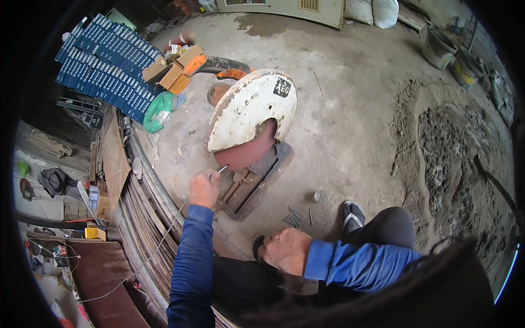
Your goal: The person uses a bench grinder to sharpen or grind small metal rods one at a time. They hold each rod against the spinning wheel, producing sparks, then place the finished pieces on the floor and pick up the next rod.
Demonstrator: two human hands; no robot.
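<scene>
My left hand is closed on a thin metal rod, whose tip meets the lower edge of a reddish abrasive disc. The disc belongs to a chop saw with a worn white guard and an orange handle. Its dark metal base with a clamp rests on the floor. I cannot tell whether the disc is turning. My right hand is curled low in front of me, beside my leg; what its fingers hold, if anything, is hidden. Several thin rods lie on the floor just beyond it.
A small round metal piece stands near the rods. Stacked blue boxes, opened cardboard boxes and a green bag are far left. Long pipes run along my left. A grey sand heap and buckets are right.
</scene>
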